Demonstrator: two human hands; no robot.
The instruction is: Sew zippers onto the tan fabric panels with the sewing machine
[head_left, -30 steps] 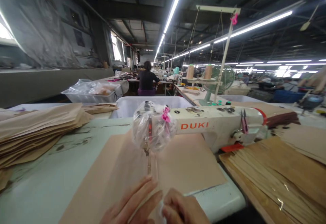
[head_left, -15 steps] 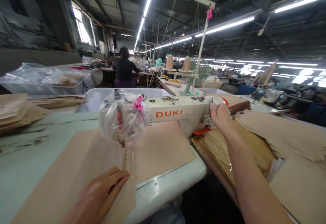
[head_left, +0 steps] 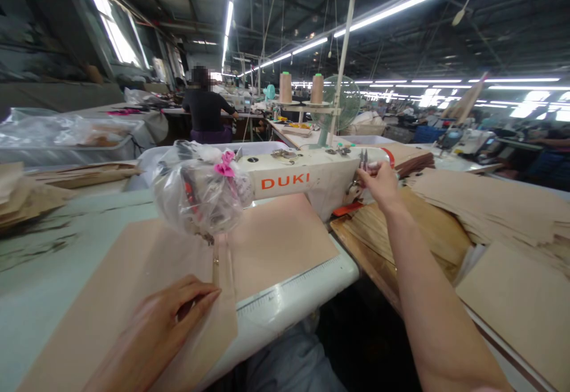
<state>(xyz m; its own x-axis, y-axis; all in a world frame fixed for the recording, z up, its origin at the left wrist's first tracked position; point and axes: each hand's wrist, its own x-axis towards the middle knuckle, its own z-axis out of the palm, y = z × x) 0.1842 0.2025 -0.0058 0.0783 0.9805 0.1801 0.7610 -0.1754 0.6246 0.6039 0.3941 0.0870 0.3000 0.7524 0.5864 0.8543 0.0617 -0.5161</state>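
Note:
A white sewing machine (head_left: 325, 187) marked DUKI stands in front of me, its head wrapped in a clear plastic bag (head_left: 196, 193) tied with a pink band. A beige fabric panel (head_left: 133, 273) lies under the needle area, with a narrow zipper-like strip (head_left: 216, 267) running toward me. My left hand (head_left: 173, 312) rests on the panel near that strip, thumb and fingertips pinched together at its near end. At the machine's right end, by the handwheel, my right hand (head_left: 380, 187) is closed on small thread snips (head_left: 363, 159), their pointed blades upward.
Stacks of beige pieces lie at right (head_left: 490, 202) and far left (head_left: 31, 196). Two thread cones (head_left: 285, 88) and a fan (head_left: 341, 101) stand behind the machine. Beyond, a person in black (head_left: 207, 107) sits at another table. A plastic-filled bin (head_left: 66, 136) is at left.
The view has tilted down slightly and shifted. My left fingers are more arched on the fabric. My right hand stays at the handwheel end, its fingers slightly re-angled around the snips.

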